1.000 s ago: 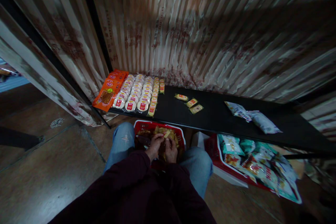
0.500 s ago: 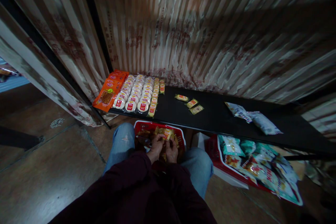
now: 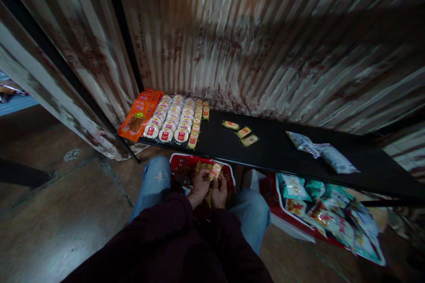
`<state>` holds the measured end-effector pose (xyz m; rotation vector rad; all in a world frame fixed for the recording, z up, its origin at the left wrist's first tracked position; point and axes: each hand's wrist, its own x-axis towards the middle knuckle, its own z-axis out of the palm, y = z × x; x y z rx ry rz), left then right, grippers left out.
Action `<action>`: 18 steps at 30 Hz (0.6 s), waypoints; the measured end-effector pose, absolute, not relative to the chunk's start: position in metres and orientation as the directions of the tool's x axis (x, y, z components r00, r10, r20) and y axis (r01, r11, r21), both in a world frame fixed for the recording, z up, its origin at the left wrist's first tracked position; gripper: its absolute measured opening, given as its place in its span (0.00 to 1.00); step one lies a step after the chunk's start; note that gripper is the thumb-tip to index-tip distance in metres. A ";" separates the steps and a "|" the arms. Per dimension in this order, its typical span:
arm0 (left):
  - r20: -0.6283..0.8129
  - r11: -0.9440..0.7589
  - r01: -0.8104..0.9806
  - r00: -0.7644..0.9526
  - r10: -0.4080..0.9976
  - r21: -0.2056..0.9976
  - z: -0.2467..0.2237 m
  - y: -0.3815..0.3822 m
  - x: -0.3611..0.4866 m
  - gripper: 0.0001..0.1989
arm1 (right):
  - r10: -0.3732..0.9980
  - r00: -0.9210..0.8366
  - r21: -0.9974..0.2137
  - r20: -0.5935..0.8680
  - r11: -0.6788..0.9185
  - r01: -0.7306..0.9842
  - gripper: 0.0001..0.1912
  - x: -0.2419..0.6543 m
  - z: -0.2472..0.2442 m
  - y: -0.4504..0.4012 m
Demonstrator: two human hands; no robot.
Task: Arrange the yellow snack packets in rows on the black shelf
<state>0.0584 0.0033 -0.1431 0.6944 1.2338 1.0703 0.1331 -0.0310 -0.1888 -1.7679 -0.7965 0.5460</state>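
A small yellow wrapped snack packet [image 3: 215,171] is pinched between my left hand [image 3: 200,187] and my right hand [image 3: 219,192], its printed label facing up. Both hands hover over a red basket [image 3: 231,172] between my knees, where more wrapped snacks lie, partly hidden by my fingers. On the black shelf [image 3: 226,148] in front, a row of matching yellow packets [image 3: 193,135] stands beside rows of round white packaged snacks [image 3: 166,135]. Three loose yellow packets [image 3: 244,131] lie farther right on that shelf.
Orange snack bags [image 3: 135,121] sit at the shelf's left end. Two pale bags [image 3: 335,158] lie toward its right. Under the shelf, a second red basket [image 3: 277,203] holds several green and white bags. A patterned curtain [image 3: 232,44] hangs behind, and a black post [image 3: 122,26] rises at left.
The yellow packet has been turned from lying nearly level to a steeper slant and shifted slightly right. My right hand's fingers have moved a little along with it.
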 end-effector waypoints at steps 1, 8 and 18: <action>-0.388 0.371 -0.258 -0.014 0.922 0.892 -0.142 0.004 0.059 0.11 | 0.746 0.666 -0.945 0.012 -0.209 0.251 0.32 0.134 -0.186 -0.030; -0.276 0.274 -0.207 0.016 0.961 0.939 -0.120 0.010 0.061 0.13 | 0.788 0.616 -0.960 0.006 -0.168 0.225 0.34 0.134 -0.157 -0.023; -0.193 0.192 -0.013 -0.021 0.981 0.981 -0.100 0.024 0.064 0.12 | 0.813 0.573 -0.943 0.104 -0.103 0.318 0.30 0.143 -0.139 -0.003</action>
